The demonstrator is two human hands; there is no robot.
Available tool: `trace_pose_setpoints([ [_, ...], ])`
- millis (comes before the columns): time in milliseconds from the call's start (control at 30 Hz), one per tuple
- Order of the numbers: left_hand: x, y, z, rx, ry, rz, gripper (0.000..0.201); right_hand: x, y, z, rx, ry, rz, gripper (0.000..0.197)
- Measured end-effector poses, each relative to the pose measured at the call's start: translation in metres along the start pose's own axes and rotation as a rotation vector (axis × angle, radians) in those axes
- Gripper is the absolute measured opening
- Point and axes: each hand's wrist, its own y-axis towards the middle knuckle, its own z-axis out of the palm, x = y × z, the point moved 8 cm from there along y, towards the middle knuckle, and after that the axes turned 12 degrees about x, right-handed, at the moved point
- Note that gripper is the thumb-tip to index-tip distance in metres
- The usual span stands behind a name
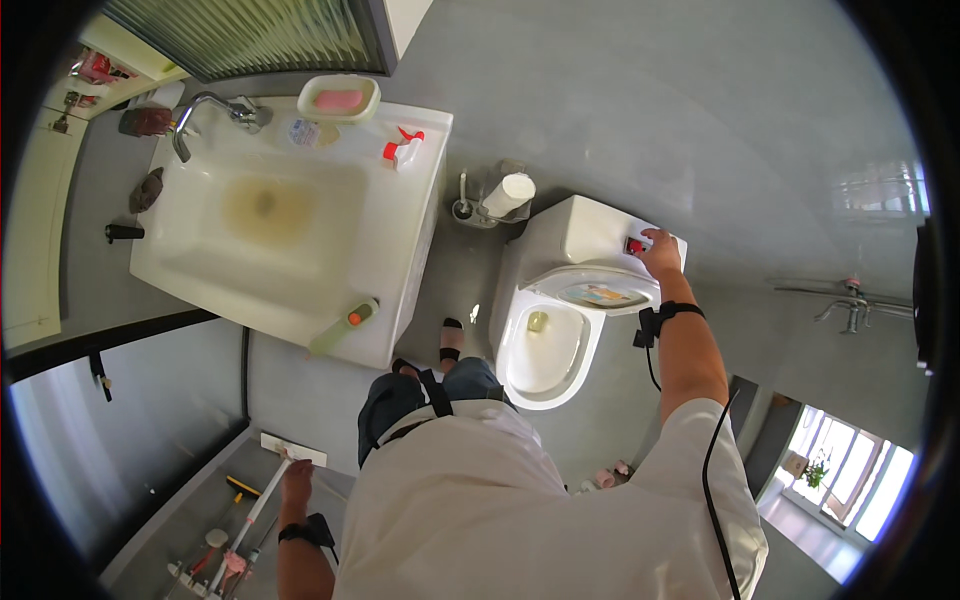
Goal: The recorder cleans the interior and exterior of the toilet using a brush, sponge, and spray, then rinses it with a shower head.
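Observation:
My right hand [660, 252] rests on the lid of the white toilet tank [590, 232], its fingers apart at a small red and dark piece [636, 246], which looks like the flush button. Below the tank, the toilet seat lid [605, 291] is raised and has a coloured picture on it. Inside the toilet bowl [545, 365] there is a yellowish patch. My left hand [297, 480] hangs low beside a white pole [262, 505] with a flat white head [293, 449]. Its fingers are too hidden to tell whether they grip the pole.
To the left stands a white sink [330, 270] with a brown stain, a chrome faucet [215, 112], a soap dish [339, 99], a spray bottle [404, 150] and a green bottle [343, 327]. A toilet brush holder [466, 208] stands between sink and toilet. Cleaning tools hang at lower left.

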Motion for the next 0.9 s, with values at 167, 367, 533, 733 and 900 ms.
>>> trace_pose_setpoints([
  [167, -0.025, 0.008, 0.003, 0.001, 0.011, 0.086, 0.028, 0.006, -0.001, 0.003, 0.143, -0.065, 0.04, 0.051],
  [367, -0.027, 0.006, -0.016, -0.014, 0.002, 0.11, 0.027, 0.018, 0.006, 0.012, 0.103, -0.143, -0.005, 0.047],
  [533, -0.026, -0.006, -0.024, -0.046, 0.013, 0.023, 0.026, 0.018, 0.011, 0.018, 0.068, -0.091, -0.106, 0.041],
  [733, -0.026, -0.004, -0.01, 0.046, 0.123, 0.008, 0.029, 0.02, 0.014, 0.02, 0.065, -0.051, -0.167, 0.036],
  [900, -0.032, 0.013, -0.008, 0.086, 0.105, 0.118, 0.027, 0.027, 0.014, 0.021, 0.053, 0.007, -0.234, 0.034],
])
